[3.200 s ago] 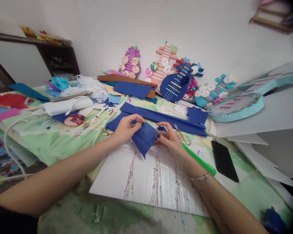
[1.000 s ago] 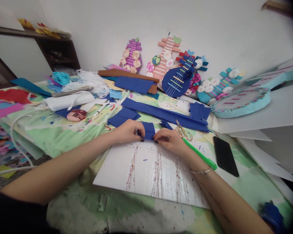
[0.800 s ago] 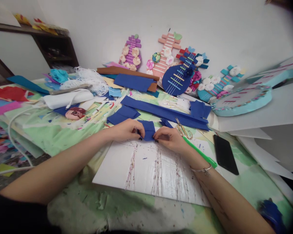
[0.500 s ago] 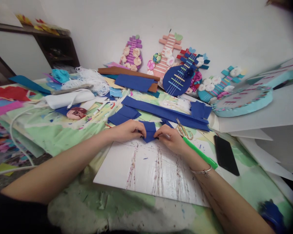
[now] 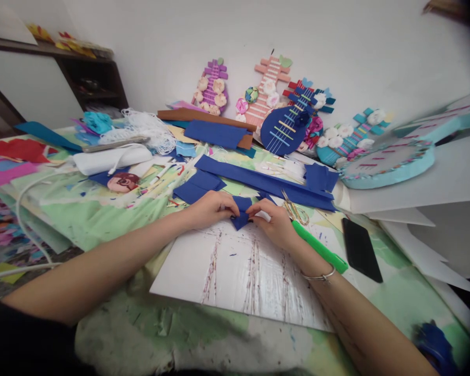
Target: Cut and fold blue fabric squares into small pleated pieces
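Right above the far edge of the white rectangular board marked with brown glue-like streaks [image 5: 235, 277], a small dark-blue piece of thin paper or felt [image 5: 241, 221] is held between two bare hands, its lower end folded to a point facing the board's near edge. The left hand [image 5: 215, 210] pinches its left side between thumb and fingertips; the right hand [image 5: 272, 222] pinches its right side likewise, with the fingers curled to a narrow grip.

The piece looks very light, soft and flexible, likely to take a crease but easily crumpled or torn, and probably not slippery. Holding it lightly by opposite edges, near the fold, would seem best.

Beyond the board lies a long dark-blue folded strip [image 5: 262, 181]; by its far right corner are gold-handled scissors [image 5: 296, 210] and a bright-green plastic tool [image 5: 320, 248].
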A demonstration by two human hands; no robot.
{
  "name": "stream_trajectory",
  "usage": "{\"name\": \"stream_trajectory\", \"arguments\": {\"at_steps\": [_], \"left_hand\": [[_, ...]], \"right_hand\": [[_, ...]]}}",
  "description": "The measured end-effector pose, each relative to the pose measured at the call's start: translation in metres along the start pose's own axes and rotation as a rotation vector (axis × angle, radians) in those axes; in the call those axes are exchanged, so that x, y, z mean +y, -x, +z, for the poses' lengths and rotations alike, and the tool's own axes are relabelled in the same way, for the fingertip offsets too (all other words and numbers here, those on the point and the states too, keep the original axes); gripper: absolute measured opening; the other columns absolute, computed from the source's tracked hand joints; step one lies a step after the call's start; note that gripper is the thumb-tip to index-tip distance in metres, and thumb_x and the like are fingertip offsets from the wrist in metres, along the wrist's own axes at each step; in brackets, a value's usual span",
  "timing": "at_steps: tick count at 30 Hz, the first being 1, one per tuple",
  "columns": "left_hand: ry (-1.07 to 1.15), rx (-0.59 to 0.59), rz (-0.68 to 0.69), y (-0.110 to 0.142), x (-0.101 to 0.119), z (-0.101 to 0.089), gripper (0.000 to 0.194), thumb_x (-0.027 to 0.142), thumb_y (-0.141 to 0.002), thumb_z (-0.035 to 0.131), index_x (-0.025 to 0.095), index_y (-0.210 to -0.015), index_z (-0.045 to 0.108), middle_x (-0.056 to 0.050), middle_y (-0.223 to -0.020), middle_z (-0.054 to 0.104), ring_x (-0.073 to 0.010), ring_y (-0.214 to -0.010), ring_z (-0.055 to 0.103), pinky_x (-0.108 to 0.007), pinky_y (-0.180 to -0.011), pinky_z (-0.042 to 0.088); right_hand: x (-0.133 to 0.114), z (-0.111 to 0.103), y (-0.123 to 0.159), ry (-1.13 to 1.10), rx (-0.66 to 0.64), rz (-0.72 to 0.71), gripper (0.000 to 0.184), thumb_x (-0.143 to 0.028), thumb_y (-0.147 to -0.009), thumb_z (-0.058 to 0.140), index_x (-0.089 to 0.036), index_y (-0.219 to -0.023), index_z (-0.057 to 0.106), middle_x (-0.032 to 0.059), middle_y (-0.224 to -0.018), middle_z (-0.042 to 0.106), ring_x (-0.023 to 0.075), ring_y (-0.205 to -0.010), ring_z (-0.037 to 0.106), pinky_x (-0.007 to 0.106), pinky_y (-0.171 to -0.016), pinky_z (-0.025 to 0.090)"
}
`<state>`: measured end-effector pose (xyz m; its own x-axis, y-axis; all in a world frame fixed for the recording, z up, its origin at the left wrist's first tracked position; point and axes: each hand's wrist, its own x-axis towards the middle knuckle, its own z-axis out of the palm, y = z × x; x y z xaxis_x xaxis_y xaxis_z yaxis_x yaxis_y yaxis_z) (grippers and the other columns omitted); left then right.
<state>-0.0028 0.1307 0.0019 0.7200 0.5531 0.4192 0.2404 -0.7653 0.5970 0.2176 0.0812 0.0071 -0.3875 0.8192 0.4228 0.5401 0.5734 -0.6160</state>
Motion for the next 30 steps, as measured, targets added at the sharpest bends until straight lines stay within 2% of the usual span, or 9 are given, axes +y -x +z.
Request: {"name": "stream_trajectory", "arguments": {"at_steps": [9, 21, 30], "left_hand": [[0.098, -0.036, -0.218, 0.0, 0.008, -0.001, 0.015, 0.015, -0.073, 0.063, 0.016, -0.087, 0.069, -0.002, -0.075, 0.068, -0.0087, -0.058, 0.055, -0.02, -0.054, 0.042], [0.157, -0.074, -0.228, -0.002, 0.008, -0.003, 0.015, 0.012, -0.071, 0.061, 0.016, -0.084, 0.068, 0.0, -0.071, 0.067, -0.0094, -0.06, 0.058, -0.019, -0.055, 0.043], [0.164, -0.086, -0.259, -0.002, 0.007, -0.003, 0.017, 0.012, -0.071, 0.061, 0.015, -0.086, 0.068, -0.001, -0.072, 0.068, -0.0096, -0.059, 0.057, -0.02, -0.054, 0.042]], "right_hand": [[-0.001, 0.006, 0.0, -0.053, -0.03, 0.056, 0.013, -0.009, -0.076, 0.063, -0.02, -0.083, 0.067, 0.0003, -0.077, 0.069, 0.0145, -0.073, 0.065, 0.027, -0.073, 0.05], [0.001, 0.013, -0.004, -0.138, -0.012, 0.147, 0.015, -0.012, -0.072, 0.067, -0.02, -0.084, 0.065, 0.0005, -0.074, 0.071, 0.0151, -0.07, 0.069, 0.028, -0.068, 0.054], [0.0, 0.012, -0.006, -0.118, 0.011, 0.085, 0.014, -0.013, -0.073, 0.068, -0.021, -0.085, 0.067, 0.0009, -0.076, 0.069, 0.0146, -0.071, 0.066, 0.029, -0.07, 0.053]]}}
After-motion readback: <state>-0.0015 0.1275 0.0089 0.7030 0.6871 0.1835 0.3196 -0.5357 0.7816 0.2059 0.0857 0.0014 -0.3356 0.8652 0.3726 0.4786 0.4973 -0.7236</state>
